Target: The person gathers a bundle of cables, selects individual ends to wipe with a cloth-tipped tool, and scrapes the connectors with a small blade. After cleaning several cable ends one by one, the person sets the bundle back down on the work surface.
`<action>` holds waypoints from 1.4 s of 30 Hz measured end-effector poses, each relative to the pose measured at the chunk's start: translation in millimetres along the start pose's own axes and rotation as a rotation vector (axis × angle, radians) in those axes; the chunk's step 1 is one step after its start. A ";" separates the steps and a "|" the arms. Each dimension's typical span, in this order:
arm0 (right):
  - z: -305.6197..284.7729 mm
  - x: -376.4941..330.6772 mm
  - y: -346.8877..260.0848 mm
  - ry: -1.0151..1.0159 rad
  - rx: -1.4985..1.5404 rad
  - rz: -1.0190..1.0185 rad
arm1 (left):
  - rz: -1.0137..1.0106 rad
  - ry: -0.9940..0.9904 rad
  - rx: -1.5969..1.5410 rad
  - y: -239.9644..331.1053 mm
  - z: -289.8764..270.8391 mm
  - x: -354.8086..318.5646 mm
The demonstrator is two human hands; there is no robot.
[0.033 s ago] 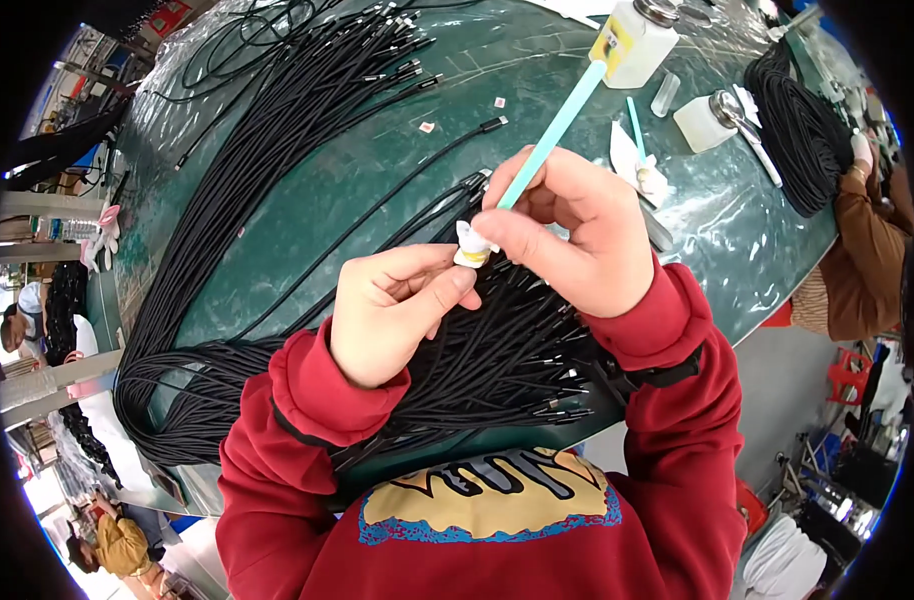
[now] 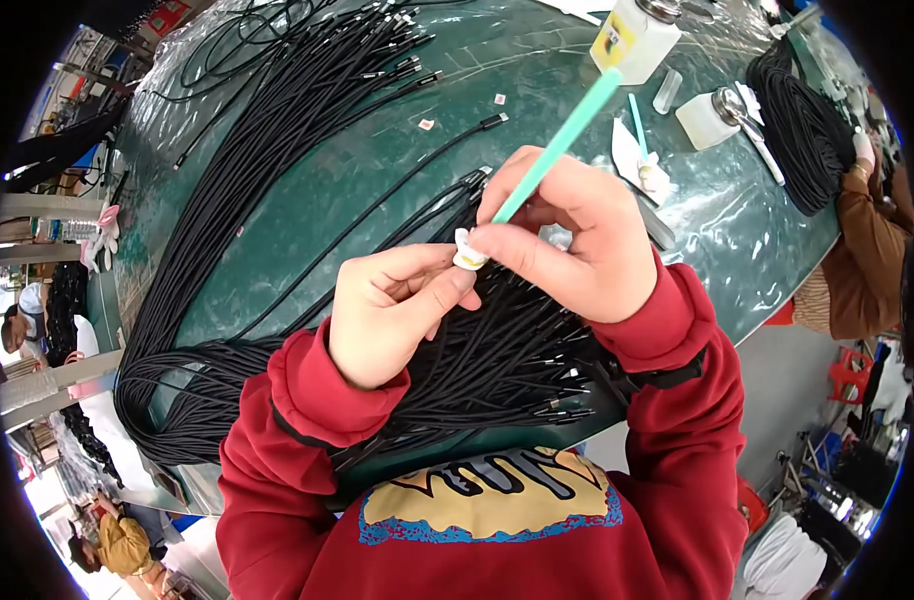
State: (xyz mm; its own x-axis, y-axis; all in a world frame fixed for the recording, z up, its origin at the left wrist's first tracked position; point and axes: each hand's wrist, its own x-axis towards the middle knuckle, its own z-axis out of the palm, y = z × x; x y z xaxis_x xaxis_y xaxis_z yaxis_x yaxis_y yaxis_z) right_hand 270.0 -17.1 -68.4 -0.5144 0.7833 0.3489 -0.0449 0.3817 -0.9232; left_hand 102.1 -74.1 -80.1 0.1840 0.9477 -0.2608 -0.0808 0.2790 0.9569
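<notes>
Teal swab (image 2: 562, 135) pinched in your right hand (image 2: 577, 240); left hand (image 2: 392, 310) grips one cable end (image 2: 469, 250). Most black cables (image 2: 277, 130) at ten o'clock look untouched.

Cable end (image 2: 469, 250) mostly hidden between pinching fingers (image 2: 447, 285), detail unclear.

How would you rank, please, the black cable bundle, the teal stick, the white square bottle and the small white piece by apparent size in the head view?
1. black cable bundle
2. teal stick
3. white square bottle, farther from the camera, so this place is unsure
4. small white piece
</notes>
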 end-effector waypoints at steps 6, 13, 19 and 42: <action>-9.3 0.1 4.3 -0.008 -0.234 -0.099 | -0.015 -0.022 0.015 0.7 -1.2 0.7; -3.8 -0.7 2.2 0.093 0.028 0.060 | 0.016 0.030 -0.004 -2.2 5.3 2.6; -14.7 0.5 12.5 -0.056 -0.222 -0.046 | -0.030 -0.017 -0.013 -2.6 -2.4 3.6; -9.4 -1.6 11.5 0.089 0.068 0.070 | -0.132 -0.177 -0.130 -3.9 0.3 7.8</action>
State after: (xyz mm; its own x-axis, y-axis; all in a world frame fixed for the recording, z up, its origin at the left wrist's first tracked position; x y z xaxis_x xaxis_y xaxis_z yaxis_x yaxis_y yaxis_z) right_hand 278.4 -9.3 -78.1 -0.4402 0.8486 0.2936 -0.0713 0.2929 -0.9535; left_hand 104.1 -67.9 -85.8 0.3694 0.8629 -0.3450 -0.1680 0.4271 0.8884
